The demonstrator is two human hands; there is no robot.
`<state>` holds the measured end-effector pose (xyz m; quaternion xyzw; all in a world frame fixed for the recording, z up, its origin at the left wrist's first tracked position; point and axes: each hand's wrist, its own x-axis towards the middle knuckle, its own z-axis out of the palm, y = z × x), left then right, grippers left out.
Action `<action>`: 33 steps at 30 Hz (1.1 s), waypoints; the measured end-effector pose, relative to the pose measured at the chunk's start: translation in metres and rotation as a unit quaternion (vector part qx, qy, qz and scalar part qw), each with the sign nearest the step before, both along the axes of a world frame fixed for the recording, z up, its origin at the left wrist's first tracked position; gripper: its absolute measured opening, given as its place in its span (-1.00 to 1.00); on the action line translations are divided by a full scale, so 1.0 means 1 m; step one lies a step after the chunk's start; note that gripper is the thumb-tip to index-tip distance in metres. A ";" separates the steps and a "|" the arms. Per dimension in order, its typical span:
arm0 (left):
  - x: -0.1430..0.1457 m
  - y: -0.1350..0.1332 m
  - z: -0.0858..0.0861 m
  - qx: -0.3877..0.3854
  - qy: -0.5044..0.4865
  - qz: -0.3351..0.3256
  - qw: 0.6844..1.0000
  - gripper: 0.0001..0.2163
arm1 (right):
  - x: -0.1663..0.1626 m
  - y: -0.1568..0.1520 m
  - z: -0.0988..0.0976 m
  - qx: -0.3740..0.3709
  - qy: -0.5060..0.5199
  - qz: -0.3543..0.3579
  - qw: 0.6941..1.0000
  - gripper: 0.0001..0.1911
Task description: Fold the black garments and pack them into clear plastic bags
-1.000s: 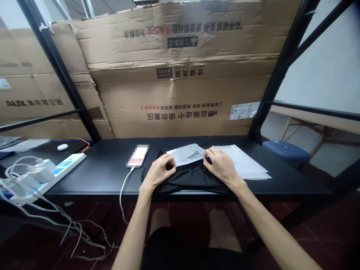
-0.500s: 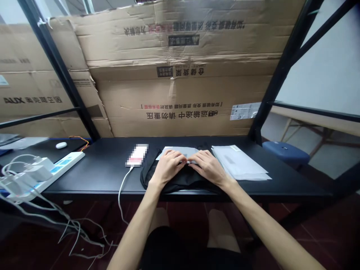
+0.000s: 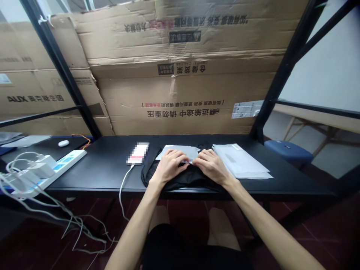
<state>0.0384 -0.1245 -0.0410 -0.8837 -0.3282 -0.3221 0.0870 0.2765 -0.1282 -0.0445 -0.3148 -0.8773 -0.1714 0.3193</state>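
A folded black cloth garment point(image 3: 187, 178) lies on the black table point(image 3: 84, 176), in front of my body. My left hand point(image 3: 170, 167) and my right hand point(image 3: 210, 167) rest on its far fold, fingers curled into the cloth, their fingertips nearly meeting. Under the fingertips, a translucent grey plastic sheet or bag point(image 3: 180, 151) lies over the garment's far side. Its near edge is hidden by my fingers. I cannot tell whether the fingers pinch the plastic too.
To the right lies a stack of translucent plastic bags point(image 3: 240, 161). To the left are a phone point(image 3: 137, 153) with a white cable point(image 3: 120, 191), a white power strip point(image 3: 66, 165) with chargers and tangled cables, and a white mouse point(image 3: 63, 143). Cardboard sheets point(image 3: 180, 75) stand behind the table.
My hands have moved closer together toward the middle of the garment. The black cloth is gathered into a narrower fold, and the grey plastic now sits flatter beyond my fingers.
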 end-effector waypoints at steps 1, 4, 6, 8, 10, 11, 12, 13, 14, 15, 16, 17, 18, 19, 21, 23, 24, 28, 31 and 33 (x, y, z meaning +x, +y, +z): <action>-0.001 0.000 0.000 0.000 0.000 0.001 1.000 -0.95 | 0.001 0.000 0.000 0.001 -0.003 -0.001 1.000 -0.69; -0.006 0.000 0.000 0.004 -0.006 0.013 1.000 -0.96 | 0.006 0.001 -0.001 0.003 0.009 -0.004 1.000 -0.67; -0.012 -0.001 0.001 0.010 -0.029 0.034 0.999 -0.97 | 0.013 0.003 -0.002 0.003 0.031 -0.016 0.999 -0.67; -0.017 -0.001 0.001 0.012 -0.048 0.050 0.998 -0.97 | 0.021 0.004 -0.003 -0.007 0.050 -0.030 0.998 -0.69; -0.020 -0.001 0.001 0.010 -0.049 0.049 0.998 -0.99 | 0.028 0.005 -0.004 -0.021 0.061 -0.039 0.997 -0.72; -0.020 -0.002 0.000 0.008 -0.046 0.045 0.998 -0.99 | 0.030 0.005 -0.005 -0.024 0.065 -0.041 0.997 -0.72; -0.020 -0.002 0.000 0.007 -0.044 0.043 0.998 -1.00 | 0.031 0.005 -0.005 -0.023 0.070 -0.042 0.996 -0.71; -0.019 -0.002 0.000 0.006 -0.045 0.042 0.998 -1.00 | 0.031 0.004 -0.006 -0.019 0.075 -0.040 0.996 -0.70; -0.018 -0.002 0.000 0.006 -0.047 0.043 0.998 -0.99 | 0.030 0.003 -0.006 -0.013 0.077 -0.036 0.996 -0.68; -0.018 -0.002 0.000 0.005 -0.050 0.044 0.998 -0.99 | 0.030 0.003 -0.005 -0.004 0.078 -0.030 0.997 -0.65; -0.017 -0.002 0.000 0.005 -0.053 0.044 0.998 -0.98 | 0.029 0.002 -0.005 0.007 0.077 -0.022 0.997 -0.62; -0.016 -0.002 -0.001 0.003 -0.056 0.044 0.997 -0.98 | 0.028 0.001 -0.005 0.018 0.075 -0.016 0.997 -0.60; -0.016 -0.002 -0.001 0.002 -0.059 0.045 0.997 -0.98 | 0.027 0.001 -0.004 0.030 0.074 -0.010 0.997 -0.58; -0.016 -0.003 -0.001 0.001 -0.061 0.045 0.997 -0.98 | 0.027 0.001 -0.004 0.042 0.076 -0.005 0.996 -0.57; -0.016 -0.003 -0.001 0.001 -0.066 0.048 0.997 -0.98 | 0.026 0.001 -0.004 0.063 0.080 0.000 0.995 -0.57; -0.016 -0.003 -0.002 0.003 -0.069 0.048 0.996 -0.97 | 0.026 0.002 -0.004 0.077 0.080 -0.001 0.994 -0.61; -0.015 -0.003 -0.002 0.003 -0.071 0.047 0.996 -0.97 | 0.025 0.002 -0.005 0.080 0.076 -0.005 0.994 -0.63; -0.015 -0.004 -0.003 -0.017 -0.077 0.031 0.996 -0.97 | 0.023 0.003 -0.005 0.076 0.055 -0.040 0.995 -0.72; -0.016 -0.002 -0.004 -0.041 -0.082 0.014 0.996 -0.95 | 0.021 0.003 -0.005 0.068 0.018 -0.081 0.994 -0.73; -0.016 -0.001 -0.005 -0.051 -0.083 0.006 0.995 -0.93 | 0.020 0.003 -0.005 0.056 -0.014 -0.104 0.993 -0.71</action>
